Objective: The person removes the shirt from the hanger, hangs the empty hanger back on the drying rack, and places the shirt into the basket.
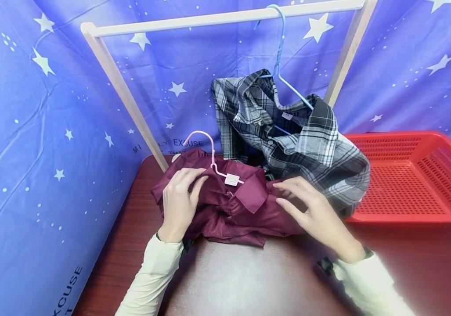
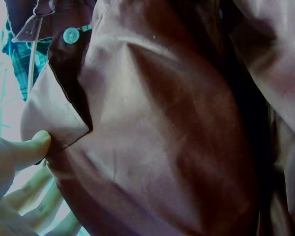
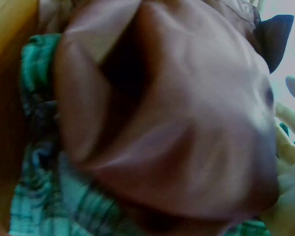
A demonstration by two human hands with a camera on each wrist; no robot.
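A maroon shirt (image 1: 249, 219) lies bunched on the table, with a pink hanger (image 1: 212, 149) inside its neck and the hook standing up. A white label (image 1: 232, 179) shows at the collar. My left hand (image 1: 179, 199) pinches the collar's left side; in the left wrist view the thumb (image 2: 39, 142) lies on the collar flap and the fingers pass behind it. At the collar's right side is my right hand (image 1: 316, 215), thumb and fingers parted. In the right wrist view, maroon cloth hides part of that hand.
A plaid shirt (image 1: 320, 136) hangs from a blue hanger (image 1: 279, 48) on the wooden rack (image 1: 178, 23), close behind the maroon shirt. To the right stands a red plastic basket (image 1: 446, 217). Starry blue cloth (image 1: 71, 109) encloses the table's left and back.
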